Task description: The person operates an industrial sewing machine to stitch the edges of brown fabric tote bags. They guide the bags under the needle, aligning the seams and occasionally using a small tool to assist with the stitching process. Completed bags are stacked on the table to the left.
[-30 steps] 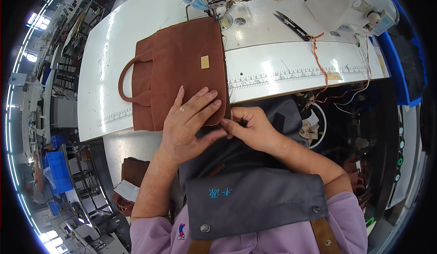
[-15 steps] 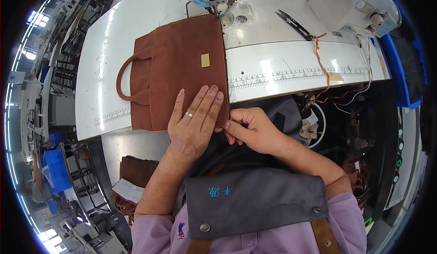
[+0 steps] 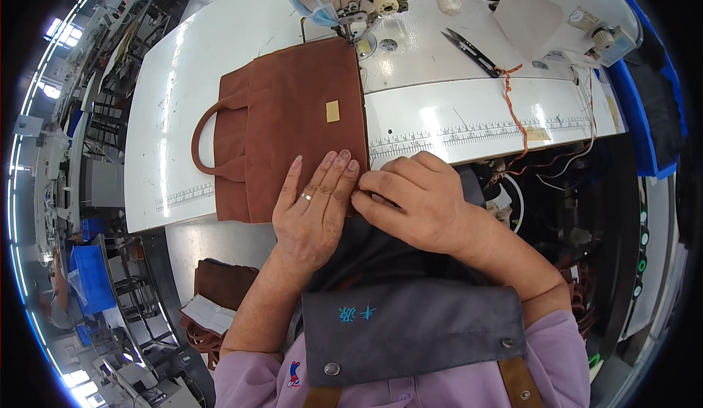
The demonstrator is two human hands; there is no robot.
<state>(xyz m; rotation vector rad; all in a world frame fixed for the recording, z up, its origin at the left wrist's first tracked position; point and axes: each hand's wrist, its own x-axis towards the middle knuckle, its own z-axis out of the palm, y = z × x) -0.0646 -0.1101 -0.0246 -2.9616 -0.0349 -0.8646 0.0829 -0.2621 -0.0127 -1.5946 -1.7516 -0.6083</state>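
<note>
A reddish-brown fabric bag (image 3: 293, 115) lies flat on the white sewing table, its looped handle (image 3: 203, 139) toward the left and a small gold plate on its face. The far end of its right edge sits by the needle area of the sewing machine (image 3: 359, 20). My left hand (image 3: 315, 207) rests flat on the near part of the bag, fingers stretched, a ring on one finger. At the bag's near right edge, my right hand (image 3: 414, 199) is closed with thumb and fingertips together on the edge; the fingertips are partly hidden.
Black thread snips (image 3: 472, 53) with an orange cord lie on the table (image 3: 410, 100) at the right. A printed ruler runs along the table's near side. Blue bins (image 3: 644, 115) stand at far right. More brown pieces (image 3: 223, 287) lie at lower left.
The bag has slid slightly toward me, its far corner drawing back from the machine. My right hand has risen and turned, now showing its back, at the bag's edge. My left hand moved slightly nearer.
</note>
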